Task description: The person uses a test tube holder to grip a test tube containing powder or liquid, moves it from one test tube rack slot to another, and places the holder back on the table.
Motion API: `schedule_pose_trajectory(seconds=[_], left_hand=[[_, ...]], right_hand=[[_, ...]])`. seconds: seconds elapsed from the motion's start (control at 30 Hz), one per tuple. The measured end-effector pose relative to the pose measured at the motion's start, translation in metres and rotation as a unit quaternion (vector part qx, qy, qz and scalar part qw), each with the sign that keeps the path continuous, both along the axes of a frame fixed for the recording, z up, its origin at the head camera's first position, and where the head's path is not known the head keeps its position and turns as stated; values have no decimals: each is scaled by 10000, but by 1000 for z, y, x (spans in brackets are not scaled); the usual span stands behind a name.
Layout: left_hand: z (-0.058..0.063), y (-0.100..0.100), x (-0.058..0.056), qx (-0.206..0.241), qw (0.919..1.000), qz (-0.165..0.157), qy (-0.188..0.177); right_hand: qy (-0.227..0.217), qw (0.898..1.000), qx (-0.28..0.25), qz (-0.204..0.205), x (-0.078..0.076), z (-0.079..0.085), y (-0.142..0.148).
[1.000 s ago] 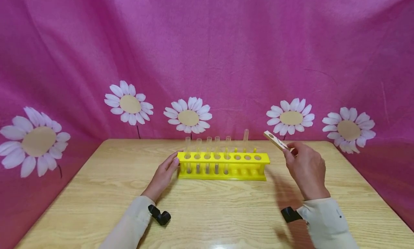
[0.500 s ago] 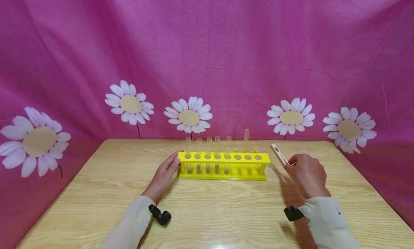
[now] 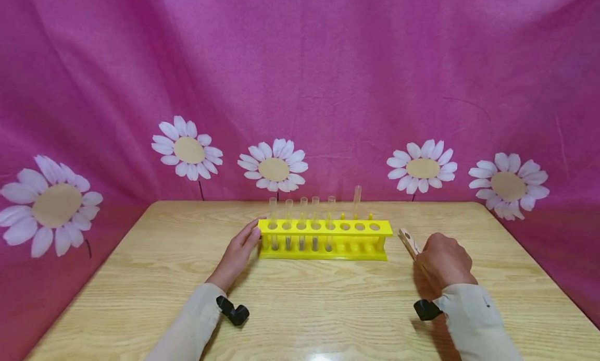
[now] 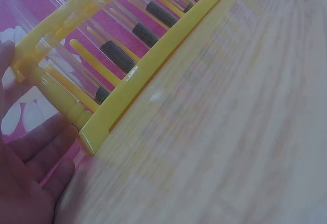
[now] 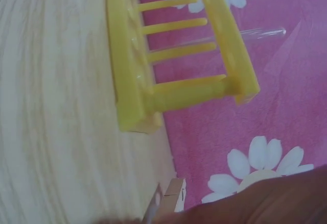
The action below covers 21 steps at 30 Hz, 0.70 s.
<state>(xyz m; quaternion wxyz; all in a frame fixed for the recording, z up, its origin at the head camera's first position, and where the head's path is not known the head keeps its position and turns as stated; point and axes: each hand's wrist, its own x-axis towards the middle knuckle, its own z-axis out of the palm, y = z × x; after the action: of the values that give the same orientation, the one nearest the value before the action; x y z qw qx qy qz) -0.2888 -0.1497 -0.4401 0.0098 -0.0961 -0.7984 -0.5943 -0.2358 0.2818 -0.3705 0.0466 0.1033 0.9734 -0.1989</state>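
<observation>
A yellow test tube rack (image 3: 323,256) stands on the table, several glass test tubes (image 3: 315,210) upright in its left and middle holes. Dark grains (image 4: 117,55) lie in the tubes' bottoms. One more tube (image 3: 357,195) sits upside down on a rear peg near the right. My left hand (image 3: 238,254) holds the rack's left end, thumb in front and a finger behind the top plate; lower fingers lie by the base. To the right of the rack, my right hand (image 3: 445,262) grips a wooden test tube holder (image 3: 409,241), low over the table, its far end pointing away; the palm side is hidden.
The wooden table (image 3: 319,303) reaches back to a magenta cloth (image 3: 328,90) printed with large white daisies, which also hangs along both sides. Black wrist cameras (image 3: 233,311) sit on both sleeves. The rack's three right-hand holes hold no tubes.
My right hand has lowered the test tube holder toward the table, its tip moving down and slightly right. The left hand and the rack stay where they were.
</observation>
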Motion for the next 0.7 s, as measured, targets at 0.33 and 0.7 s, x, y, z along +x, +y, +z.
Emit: schedule_pose_trajectory(seconds=[0.33, 0.7], left_hand=[[-1, 0, -1, -75, 9999, -4, 154], [0, -5, 0, 97, 9997, -111, 179]], right_hand=[[-241, 9997, 26, -52, -2, -7, 1], [-378, 9992, 78, -46, -3, -5, -4]])
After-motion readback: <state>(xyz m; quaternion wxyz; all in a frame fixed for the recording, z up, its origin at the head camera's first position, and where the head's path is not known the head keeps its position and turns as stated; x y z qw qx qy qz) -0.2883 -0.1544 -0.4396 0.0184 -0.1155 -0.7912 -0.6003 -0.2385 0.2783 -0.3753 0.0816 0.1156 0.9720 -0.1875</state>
